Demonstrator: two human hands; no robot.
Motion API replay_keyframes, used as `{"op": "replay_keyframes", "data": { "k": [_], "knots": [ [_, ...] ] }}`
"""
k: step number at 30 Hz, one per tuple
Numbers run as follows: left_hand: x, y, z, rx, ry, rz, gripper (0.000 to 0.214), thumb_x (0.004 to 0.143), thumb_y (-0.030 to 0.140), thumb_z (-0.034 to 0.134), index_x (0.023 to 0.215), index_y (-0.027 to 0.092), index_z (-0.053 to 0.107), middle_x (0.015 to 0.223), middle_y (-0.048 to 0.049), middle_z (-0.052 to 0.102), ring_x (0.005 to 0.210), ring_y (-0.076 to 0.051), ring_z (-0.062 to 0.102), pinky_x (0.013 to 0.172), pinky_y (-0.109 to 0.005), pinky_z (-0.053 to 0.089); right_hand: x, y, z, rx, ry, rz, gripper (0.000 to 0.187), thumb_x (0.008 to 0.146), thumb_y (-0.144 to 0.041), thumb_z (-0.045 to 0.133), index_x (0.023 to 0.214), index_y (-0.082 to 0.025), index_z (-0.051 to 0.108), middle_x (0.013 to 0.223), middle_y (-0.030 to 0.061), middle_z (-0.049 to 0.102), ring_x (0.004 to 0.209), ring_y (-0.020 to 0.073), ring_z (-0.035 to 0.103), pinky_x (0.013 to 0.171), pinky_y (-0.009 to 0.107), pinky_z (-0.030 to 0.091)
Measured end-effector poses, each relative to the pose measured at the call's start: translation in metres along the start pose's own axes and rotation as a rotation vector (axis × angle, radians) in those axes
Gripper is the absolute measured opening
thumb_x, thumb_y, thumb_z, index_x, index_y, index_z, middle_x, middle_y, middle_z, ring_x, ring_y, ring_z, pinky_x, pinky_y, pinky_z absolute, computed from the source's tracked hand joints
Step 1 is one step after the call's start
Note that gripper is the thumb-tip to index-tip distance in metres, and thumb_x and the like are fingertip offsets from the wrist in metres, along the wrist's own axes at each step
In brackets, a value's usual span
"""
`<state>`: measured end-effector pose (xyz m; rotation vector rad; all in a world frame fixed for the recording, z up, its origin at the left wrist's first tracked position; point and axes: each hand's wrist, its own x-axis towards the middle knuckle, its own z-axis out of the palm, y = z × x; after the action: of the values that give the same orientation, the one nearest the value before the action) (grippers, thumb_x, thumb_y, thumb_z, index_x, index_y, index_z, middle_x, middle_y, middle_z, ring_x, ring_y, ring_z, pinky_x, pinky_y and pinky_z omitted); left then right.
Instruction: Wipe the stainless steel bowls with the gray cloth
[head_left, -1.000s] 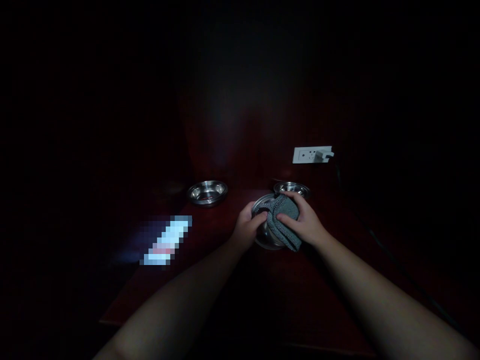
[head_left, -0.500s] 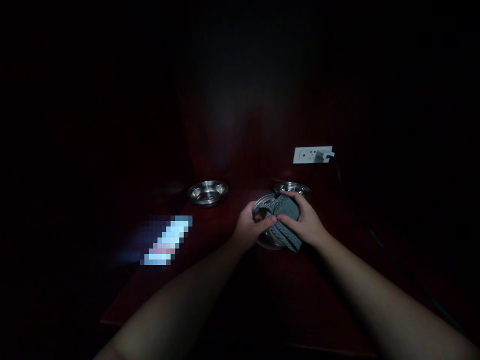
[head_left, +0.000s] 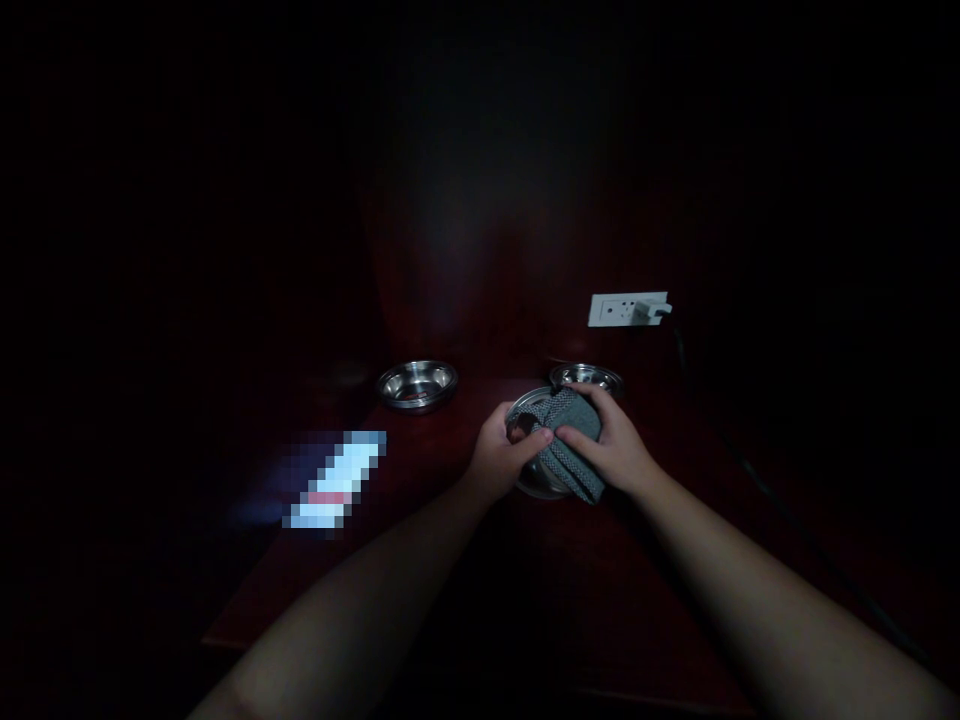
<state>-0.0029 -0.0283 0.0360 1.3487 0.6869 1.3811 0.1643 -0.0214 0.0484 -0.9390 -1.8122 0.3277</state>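
As a dim light falls across a dark red tabletop (head_left: 450, 445), two bare hands meet over a shallow metal bowl (head_left: 536, 478) and a folded grey cloth (head_left: 576, 435), seen from the head camera. The left hand (head_left: 501, 452) grips the bowl's near left side, its thumb reaching over the rim to the cloth. The right hand (head_left: 619, 442) is closed on the cloth, pressing it over the bowl's right half. The bowl sits directly between the hands, tilted toward the wearer; whether its base touches the table cannot be told.

The work appears to be under way on this bowl, with the cloth covering only part of it. A second bowl (head_left: 417, 386), beyond and to the left of the grip, and a third (head_left: 588, 376), just behind it, are held by neither hand; whether they are finished or waiting is unclear.

The third bowl, partly hidden by the right hand, crowds the far side of the grip. Farther back and right, a white socket plate (head_left: 604, 311) holds a plug (head_left: 652, 312), and a dark cable (head_left: 761, 487) runs well to the right of the right hand. Left of the grip, a bright, pixelated object (head_left: 339, 485) lies well apart.
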Motion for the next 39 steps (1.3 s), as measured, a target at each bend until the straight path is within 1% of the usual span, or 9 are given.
{"op": "replay_keyframes", "data": {
  "k": [6, 11, 17, 21, 26, 30, 35, 37, 39],
  "knots": [
    [0.0, 0.0, 0.001, -0.009, 0.015, -0.004, 0.04, 0.064, 0.028, 0.071, 0.097, 0.015, 0.054, 0.082, -0.003, 0.064, 0.071, -0.015, 0.06, 0.068, -0.03, 0.047, -0.001, 0.001, 0.0, -0.007, 0.004, -0.006, 0.049, 0.075, -0.045, 0.057, 0.117, -0.022, 0.044, 0.111, 0.0082, 0.054, 0.1, 0.0252, 0.053, 0.088, 0.042, 0.042],
    [0.003, -0.002, -0.001, -0.014, 0.092, -0.018, 0.039, 0.062, 0.028, 0.072, 0.096, 0.014, 0.057, 0.084, -0.004, 0.064, 0.074, -0.015, 0.06, 0.072, -0.03, 0.048, 0.0, 0.003, 0.001, -0.005, -0.011, 0.044, 0.049, 0.076, -0.046, 0.055, 0.117, -0.021, 0.043, 0.11, 0.0082, 0.054, 0.098, 0.0249, 0.053, 0.087, 0.041, 0.042],
    [0.009, -0.006, -0.002, -0.175, 0.15, -0.098, 0.04, 0.062, 0.029, 0.072, 0.096, 0.012, 0.059, 0.086, -0.0063, 0.066, 0.077, -0.018, 0.062, 0.076, -0.034, 0.048, 0.0, 0.008, 0.001, 0.051, -0.062, 0.079, 0.048, 0.076, -0.046, 0.057, 0.115, -0.022, 0.043, 0.107, 0.0069, 0.055, 0.097, 0.0241, 0.054, 0.086, 0.041, 0.043],
    [0.009, -0.006, -0.001, -0.24, 0.154, -0.124, 0.041, 0.061, 0.029, 0.073, 0.096, 0.011, 0.06, 0.087, -0.0077, 0.067, 0.077, -0.019, 0.062, 0.077, -0.036, 0.048, 0.001, 0.008, 0.002, 0.13, -0.089, 0.122, 0.045, 0.075, -0.045, 0.058, 0.112, -0.022, 0.048, 0.104, 0.0055, 0.057, 0.093, 0.0225, 0.056, 0.085, 0.039, 0.044],
    [0.008, -0.009, 0.0, -0.305, 0.179, -0.155, 0.039, 0.062, 0.028, 0.073, 0.094, 0.01, 0.061, 0.082, -0.008, 0.067, 0.073, -0.019, 0.063, 0.074, -0.037, 0.049, 0.002, 0.005, 0.006, 0.297, -0.082, 0.247, 0.046, 0.07, -0.046, 0.063, 0.107, -0.021, 0.054, 0.096, 0.0039, 0.061, 0.087, 0.0207, 0.058, 0.08, 0.037, 0.048],
    [0.01, -0.01, -0.001, -0.396, 0.137, -0.2, 0.037, 0.065, 0.028, 0.071, 0.096, 0.01, 0.062, 0.084, -0.0095, 0.067, 0.077, -0.021, 0.064, 0.079, -0.038, 0.048, 0.004, 0.008, 0.009, 0.37, -0.018, 0.367, 0.046, 0.064, -0.045, 0.068, 0.101, -0.019, 0.058, 0.093, 0.0038, 0.064, 0.084, 0.02, 0.06, 0.079, 0.036, 0.048],
    [0.011, -0.003, 0.0, -0.588, 0.025, -0.218, 0.034, 0.074, 0.027, 0.061, 0.103, 0.01, 0.059, 0.099, -0.0128, 0.065, 0.095, -0.023, 0.061, 0.088, -0.038, 0.045, 0.009, 0.015, 0.009, 0.481, 0.184, 0.531, 0.049, 0.06, -0.046, 0.071, 0.1, -0.019, 0.061, 0.09, 0.0051, 0.067, 0.081, 0.0207, 0.062, 0.077, 0.036, 0.049],
    [0.008, -0.001, 0.001, -0.588, -0.043, -0.243, 0.035, 0.076, 0.027, 0.059, 0.107, 0.012, 0.057, 0.106, -0.0128, 0.063, 0.1, -0.023, 0.059, 0.089, -0.04, 0.045, 0.011, 0.015, 0.008, 0.505, 0.269, 0.561, 0.05, 0.059, -0.046, 0.072, 0.099, -0.019, 0.061, 0.091, 0.0054, 0.067, 0.08, 0.0204, 0.063, 0.075, 0.034, 0.05],
    [0.003, 0.0, 0.002, -0.514, -0.1, -0.281, 0.042, 0.073, 0.023, 0.062, 0.114, 0.018, 0.052, 0.112, -0.0107, 0.06, 0.101, -0.024, 0.058, 0.087, -0.043, 0.046, 0.012, 0.013, 0.007, 0.496, 0.323, 0.567, 0.05, 0.059, -0.047, 0.071, 0.099, -0.019, 0.062, 0.093, 0.0056, 0.067, 0.081, 0.0203, 0.063, 0.074, 0.033, 0.05]
  ]
}}
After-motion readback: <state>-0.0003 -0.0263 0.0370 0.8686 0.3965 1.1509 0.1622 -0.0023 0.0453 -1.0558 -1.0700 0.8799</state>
